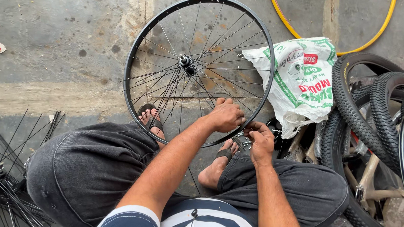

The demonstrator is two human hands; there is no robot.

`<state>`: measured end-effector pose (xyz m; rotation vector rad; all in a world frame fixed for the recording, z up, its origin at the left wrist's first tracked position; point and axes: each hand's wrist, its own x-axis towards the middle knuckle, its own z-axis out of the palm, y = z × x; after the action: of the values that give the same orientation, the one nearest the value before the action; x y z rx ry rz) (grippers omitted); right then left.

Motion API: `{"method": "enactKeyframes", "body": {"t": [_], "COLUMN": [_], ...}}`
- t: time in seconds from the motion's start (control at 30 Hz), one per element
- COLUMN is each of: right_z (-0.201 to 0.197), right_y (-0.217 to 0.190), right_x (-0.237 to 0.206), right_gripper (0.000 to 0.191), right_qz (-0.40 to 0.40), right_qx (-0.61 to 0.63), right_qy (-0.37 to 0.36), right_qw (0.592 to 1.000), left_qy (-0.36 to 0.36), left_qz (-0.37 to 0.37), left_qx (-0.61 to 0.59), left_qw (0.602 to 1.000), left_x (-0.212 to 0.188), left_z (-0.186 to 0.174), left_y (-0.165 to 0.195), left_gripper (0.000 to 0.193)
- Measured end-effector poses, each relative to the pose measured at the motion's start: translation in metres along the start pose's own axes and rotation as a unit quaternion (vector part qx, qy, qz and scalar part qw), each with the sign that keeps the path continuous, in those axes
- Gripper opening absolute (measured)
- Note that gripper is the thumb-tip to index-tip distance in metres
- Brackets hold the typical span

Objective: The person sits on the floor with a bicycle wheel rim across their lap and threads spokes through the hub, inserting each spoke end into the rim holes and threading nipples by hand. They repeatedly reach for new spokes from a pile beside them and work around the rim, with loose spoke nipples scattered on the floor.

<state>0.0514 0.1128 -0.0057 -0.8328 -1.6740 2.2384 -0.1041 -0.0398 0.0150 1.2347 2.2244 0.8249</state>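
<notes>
Gripping wheel rim (136, 44), left hand (226, 115) closed, right hand (261, 141) pinching

One spoked wheel (199, 70) stands between two hands. Right of the wheel lie one printed sack (302, 82), one yellow hoop (355, 46) and several tyres (356, 109).

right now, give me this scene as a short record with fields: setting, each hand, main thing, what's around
setting: concrete floor, person seated, seen from above
main thing: black spoked wheel, lying between the feet
left hand: on the spokes near the rim's near edge
right hand: at the rim beside it, fingers pinched on a small part, too small to tell
around: printed white sack, black tyres, yellow hoop, loose spokes
</notes>
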Motion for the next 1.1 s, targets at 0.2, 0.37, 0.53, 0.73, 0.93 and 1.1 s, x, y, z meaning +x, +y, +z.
{"method": "enactKeyframes", "body": {"t": [0.2, 0.37, 0.53, 0.73, 0.93, 1.1], "right_z": [0.005, 0.013, 0.021, 0.025, 0.025, 0.019], "right_y": [-0.001, -0.006, -0.013, -0.016, -0.014, -0.011], "right_x": [0.001, 0.002, 0.003, 0.003, 0.003, 0.004], "right_gripper": [0.018, 0.019, 0.020, 0.020, 0.019, 0.020], "right_qz": [-0.002, -0.007, -0.007, -0.012, -0.024, -0.033], "right_qx": [-0.001, 0.001, -0.007, -0.012, -0.021, -0.034], "right_qy": [-0.006, 0.009, 0.018, 0.010, 0.013, 0.025], "right_qw": [1.000, 1.000, 1.000, 1.000, 0.999, 0.999], "left_qy": [0.017, 0.126, 0.560, 0.310, 0.229, 0.224], "left_qz": [0.000, -0.032, -0.242, -0.426, -0.266, -0.241], "left_qx": [-0.010, -0.014, -0.122, -0.178, -0.124, -0.154], "left_qw": [1.000, 0.991, 0.783, 0.831, 0.928, 0.932], "left_x": [0.002, -0.005, -0.021, -0.032, -0.068, -0.065], "left_z": [-0.006, -0.005, 0.018, 0.017, 0.029, 0.048], "left_y": [-0.002, 0.002, 0.019, 0.007, -0.008, -0.018], "left_gripper": [0.030, 0.030, 0.058, 0.030, 0.033, 0.032]}}
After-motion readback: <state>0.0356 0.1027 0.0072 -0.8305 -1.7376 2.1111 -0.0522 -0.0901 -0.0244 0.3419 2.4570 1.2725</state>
